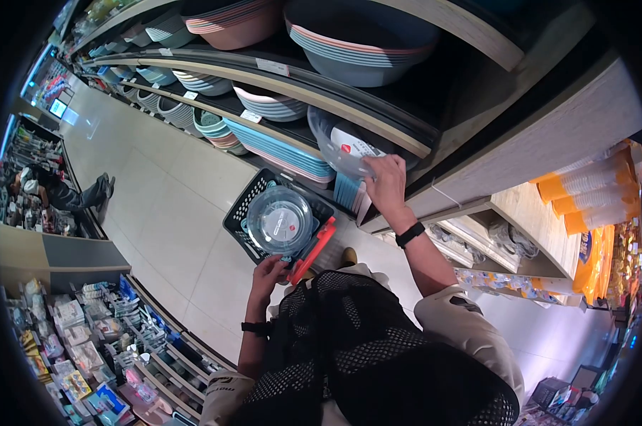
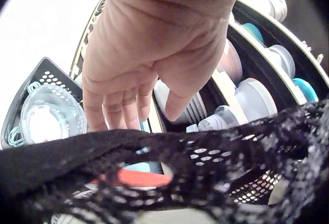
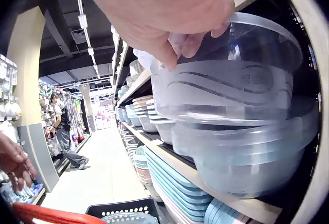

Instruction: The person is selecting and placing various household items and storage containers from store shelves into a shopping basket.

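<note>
My right hand (image 1: 387, 183) pinches the rim of a clear plastic basin (image 3: 226, 87) on the shelf; in the right wrist view this basin sits tilted over a stack of similar clear basins (image 3: 247, 165). A label (image 1: 353, 145) lies inside the basin. My left hand (image 1: 268, 275), fingers loosely bent and holding nothing visible, is beside the near edge of a black basket (image 1: 237, 224) with a red handle (image 1: 314, 250). Inside the basket is another round clear basin (image 1: 280, 220) with a label.
Shelves (image 1: 378, 106) of stacked basins and trays run along the aisle. Light blue trays (image 1: 278, 145) are stacked left of the clear basins. A person (image 3: 64, 129) is at the opposite display. A wooden shelf end panel (image 1: 527, 135) stands to the right.
</note>
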`<action>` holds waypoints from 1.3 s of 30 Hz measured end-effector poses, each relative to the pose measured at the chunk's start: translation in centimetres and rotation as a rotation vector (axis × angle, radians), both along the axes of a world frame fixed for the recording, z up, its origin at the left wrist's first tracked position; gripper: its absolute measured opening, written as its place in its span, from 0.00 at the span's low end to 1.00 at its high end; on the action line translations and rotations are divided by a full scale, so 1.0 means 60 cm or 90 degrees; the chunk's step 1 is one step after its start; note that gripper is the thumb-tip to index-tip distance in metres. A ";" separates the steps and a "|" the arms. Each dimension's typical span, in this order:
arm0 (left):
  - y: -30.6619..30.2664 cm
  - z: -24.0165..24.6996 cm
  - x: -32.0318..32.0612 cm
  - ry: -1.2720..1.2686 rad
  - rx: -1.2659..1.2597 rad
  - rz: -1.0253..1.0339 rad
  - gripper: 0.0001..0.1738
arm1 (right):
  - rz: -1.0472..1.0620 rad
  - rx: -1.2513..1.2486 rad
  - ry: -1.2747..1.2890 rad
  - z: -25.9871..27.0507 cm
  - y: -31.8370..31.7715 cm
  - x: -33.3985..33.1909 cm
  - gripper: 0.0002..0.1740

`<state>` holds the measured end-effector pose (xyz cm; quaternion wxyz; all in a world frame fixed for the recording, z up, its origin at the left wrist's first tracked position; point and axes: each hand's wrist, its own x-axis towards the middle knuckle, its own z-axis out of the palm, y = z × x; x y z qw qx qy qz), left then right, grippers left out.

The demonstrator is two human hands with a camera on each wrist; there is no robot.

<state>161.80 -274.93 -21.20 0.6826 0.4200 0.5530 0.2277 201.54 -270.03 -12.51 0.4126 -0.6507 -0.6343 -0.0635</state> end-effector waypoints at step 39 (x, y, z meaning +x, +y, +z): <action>0.060 0.162 -0.042 -0.252 0.128 0.194 0.56 | 0.256 -0.396 0.798 -0.057 -0.089 -0.164 0.35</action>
